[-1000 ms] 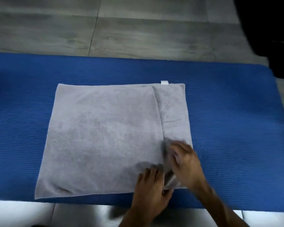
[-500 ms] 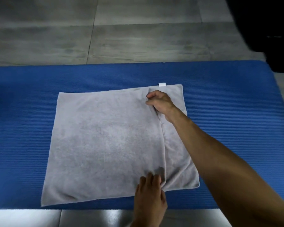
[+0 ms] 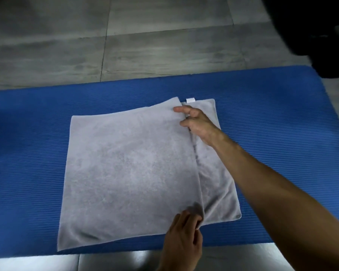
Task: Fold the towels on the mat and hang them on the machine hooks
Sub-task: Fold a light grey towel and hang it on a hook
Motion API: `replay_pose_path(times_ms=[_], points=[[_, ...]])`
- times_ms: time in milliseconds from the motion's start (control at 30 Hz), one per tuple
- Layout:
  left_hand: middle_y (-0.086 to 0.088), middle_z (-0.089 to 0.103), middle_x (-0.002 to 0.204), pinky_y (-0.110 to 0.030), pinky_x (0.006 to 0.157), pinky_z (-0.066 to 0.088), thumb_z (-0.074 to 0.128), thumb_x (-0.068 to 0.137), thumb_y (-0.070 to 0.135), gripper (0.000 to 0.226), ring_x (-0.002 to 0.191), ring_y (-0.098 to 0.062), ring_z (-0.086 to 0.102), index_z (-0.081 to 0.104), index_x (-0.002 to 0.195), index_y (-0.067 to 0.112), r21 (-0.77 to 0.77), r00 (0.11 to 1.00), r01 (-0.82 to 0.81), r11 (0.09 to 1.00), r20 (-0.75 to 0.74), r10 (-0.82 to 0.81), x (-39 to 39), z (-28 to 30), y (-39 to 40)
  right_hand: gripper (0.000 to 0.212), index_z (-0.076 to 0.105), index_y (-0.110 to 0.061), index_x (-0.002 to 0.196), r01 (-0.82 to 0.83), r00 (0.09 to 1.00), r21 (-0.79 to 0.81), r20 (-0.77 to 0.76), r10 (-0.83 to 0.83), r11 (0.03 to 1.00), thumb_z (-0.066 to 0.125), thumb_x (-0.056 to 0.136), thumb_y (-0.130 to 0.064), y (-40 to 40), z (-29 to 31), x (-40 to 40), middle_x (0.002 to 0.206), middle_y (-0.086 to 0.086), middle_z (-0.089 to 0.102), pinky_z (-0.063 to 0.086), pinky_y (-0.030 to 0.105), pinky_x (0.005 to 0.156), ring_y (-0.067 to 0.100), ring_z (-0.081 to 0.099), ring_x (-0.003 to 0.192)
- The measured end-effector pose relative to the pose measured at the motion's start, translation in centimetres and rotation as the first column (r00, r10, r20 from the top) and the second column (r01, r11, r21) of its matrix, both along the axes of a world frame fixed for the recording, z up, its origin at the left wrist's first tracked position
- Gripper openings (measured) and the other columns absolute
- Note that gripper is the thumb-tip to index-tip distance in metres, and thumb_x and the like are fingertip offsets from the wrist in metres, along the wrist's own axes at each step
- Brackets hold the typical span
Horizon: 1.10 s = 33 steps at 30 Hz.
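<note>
Head view, looking down on a grey towel (image 3: 129, 173) spread flat across a blue ribbed mat (image 3: 282, 133) on a grey tiled floor (image 3: 145, 45). Towel partly folded: large upper layer covering most of the cloth, with its free edge running from far to near slightly right of centre; narrower strip of the lower layer exposed to the right of that edge. Small white tag (image 3: 190, 100) projecting from the far edge of the towel, just beside the upper layer's far corner.

Right hand (image 3: 199, 125), reaching in from the lower right on an extended forearm, placed at the far end of the free edge; thumb and forefinger curled round the edge of the upper layer near its far corner, pinching it. Left hand (image 3: 184, 237), entering from the bottom of the frame, placed at the near end of the same edge; fingers bent, fingertips gripping the cloth, with a small dark crease bunched just above them.

Dark, indistinct object (image 3: 321, 36) at the upper right corner, overlapping the mat's far right end; identity not discernible.
</note>
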<state>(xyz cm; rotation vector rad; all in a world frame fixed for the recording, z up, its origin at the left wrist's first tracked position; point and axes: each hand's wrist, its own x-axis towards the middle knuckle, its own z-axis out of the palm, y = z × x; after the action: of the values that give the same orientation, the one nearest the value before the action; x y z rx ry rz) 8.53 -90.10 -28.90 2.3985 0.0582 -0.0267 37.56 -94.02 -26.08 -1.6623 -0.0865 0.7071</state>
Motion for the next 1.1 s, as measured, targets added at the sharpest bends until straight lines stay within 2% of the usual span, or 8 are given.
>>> replay_pose_path(times_ms=[200, 333, 433, 567, 667, 767, 900, 1100], points=[[0.003, 0.064, 0.104, -0.018, 0.072, 0.050, 0.055, 0.089, 0.020, 0.020, 0.084, -0.009, 0.059, 0.057, 0.109, 0.026, -0.100, 0.964, 0.140, 0.985, 0.241, -0.112, 2.4, 2.5, -3.8, 0.046, 0.064, -0.016, 0.125, 0.131, 0.991, 0.008, -0.025, -0.131, 0.991, 0.050, 0.088, 0.008, -4.6, 1.6, 2.6, 0.124, 0.001, 0.062, 0.055, 0.020, 0.080, 0.011, 0.064, 0.100], [0.005, 0.057, 0.113, -0.022, 0.077, 0.052, 0.051, 0.093, 0.029, 0.021, 0.094, -0.008, 0.055, 0.055, 0.113, 0.024, -0.063, 0.964, 0.266, 0.962, 0.032, -0.264, 5.0, 3.2, -6.0, 0.049, 0.059, -0.026, 0.129, 0.134, 0.986, -0.177, -0.073, -0.149, 0.975, 0.059, 0.087, -0.002, -7.3, -0.7, 4.2, 0.132, 0.000, 0.058, 0.052, 0.027, 0.089, 0.021, 0.060, 0.115], [0.003, 0.053, 0.122, -0.031, 0.092, 0.048, 0.048, 0.095, 0.036, 0.028, 0.110, -0.012, 0.049, 0.054, 0.118, 0.022, -0.064, 0.915, 0.354, 0.933, -0.180, -0.360, 5.1, 2.2, -5.1, 0.053, 0.052, -0.023, 0.135, 0.096, 0.988, -0.560, 0.152, -0.012, 0.823, 0.061, 0.084, -0.015, -8.0, -2.2, 3.6, 0.137, 0.002, 0.049, 0.049, 0.032, 0.097, 0.024, 0.054, 0.119], [0.000, 0.063, 0.099, -0.030, 0.079, 0.048, 0.049, 0.093, 0.025, 0.016, 0.088, -0.017, 0.056, 0.061, 0.103, 0.019, 0.011, 0.995, 0.096, 0.995, 0.027, -0.096, 2.7, -0.1, 1.5, 0.055, 0.049, -0.015, 0.138, 0.225, 0.779, -0.649, 0.568, 0.266, 0.727, 0.056, 0.083, -0.018, -7.1, -3.1, -3.5, 0.149, 0.009, 0.041, 0.045, 0.048, 0.100, 0.038, 0.047, 0.125], [-0.008, 0.062, 0.103, -0.034, 0.083, 0.045, 0.046, 0.088, 0.028, 0.026, 0.090, -0.026, 0.056, 0.061, 0.106, 0.016, 0.172, 0.971, -0.230, 0.958, -0.032, 0.239, -1.5, -1.9, 9.7, 0.049, 0.047, -0.019, 0.140, 0.189, 0.688, -0.723, 0.581, 0.435, 0.665, 0.040, 0.092, -0.028, -7.9, -4.5, -12.6, 0.155, 0.007, 0.035, 0.039, 0.051, 0.106, 0.033, 0.036, 0.139], [-0.015, 0.062, 0.097, -0.043, 0.082, 0.047, 0.039, 0.088, 0.030, 0.040, 0.087, -0.037, 0.059, 0.065, 0.107, 0.007, 0.335, 0.883, -0.406, 0.850, -0.097, 0.460, -6.1, -2.3, 15.8, 0.045, 0.050, -0.024, 0.138, 0.174, 0.734, -0.813, 0.483, 0.478, 0.555, 0.040, 0.094, -0.034, -10.7, -5.9, -20.6, 0.156, 0.003, 0.032, 0.034, 0.056, 0.108, 0.031, 0.029, 0.144], [-0.013, 0.059, 0.090, -0.047, 0.078, 0.047, 0.041, 0.082, 0.040, 0.042, 0.081, -0.037, 0.058, 0.062, 0.097, 0.007, 0.353, 0.780, -0.554, 0.754, -0.097, 0.618, -8.4, -1.8, 19.0, 0.054, 0.045, -0.025, 0.138, 0.298, 0.922, -0.793, 0.384, 0.056, 0.531, 0.066, 0.089, -0.035, -12.9, -5.3, -24.3, 0.150, 0.004, 0.039, 0.037, 0.054, 0.101, 0.035, 0.041, 0.133], [-0.024, 0.054, 0.114, -0.054, 0.090, 0.039, 0.047, 0.072, 0.060, 0.071, 0.105, -0.046, 0.048, 0.055, 0.118, 0.008, 0.365, 0.592, -0.701, 0.612, -0.182, 0.786, -7.9, -1.6, 20.0, 0.036, 0.059, -0.021, 0.110, 0.522, 0.839, -0.485, 0.145, -0.525, 0.702, 0.073, 0.080, -0.007, -12.7, -2.9, -21.6, 0.096, -0.008, 0.061, 0.048, 0.030, 0.069, 0.010, 0.059, 0.084]])
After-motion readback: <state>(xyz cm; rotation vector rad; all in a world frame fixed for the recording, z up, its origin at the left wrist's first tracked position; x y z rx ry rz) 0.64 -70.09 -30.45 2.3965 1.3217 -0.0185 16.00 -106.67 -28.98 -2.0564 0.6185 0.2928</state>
